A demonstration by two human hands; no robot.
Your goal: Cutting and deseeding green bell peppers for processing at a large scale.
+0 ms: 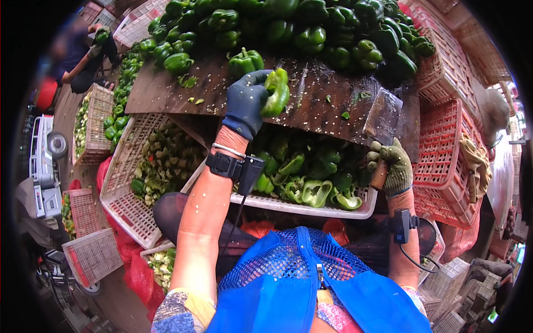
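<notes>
My left hand (245, 103), in a dark glove, grips a cut green bell pepper piece (276, 93) above the wooden board (327, 119). Just behind it a whole green bell pepper (246, 62) stands stem up on the board. In a pale glove, my right hand (395, 167) is closed round the wooden handle of a cleaver (383, 115). The cleaver's broad, wet blade lies over the board's right front part. Below the board's front edge, a white crate (311, 211) holds cut pepper halves (316, 192). Seeds and green scraps are scattered over the board.
A big heap of green peppers (311, 25) covers the board's far side. At left, a crate (130, 208) holds pepper cores and trimmings. Red crates (438, 166) stack up on the right, a cloth glove (474, 166) over one. Another person (83, 61) sits at far left.
</notes>
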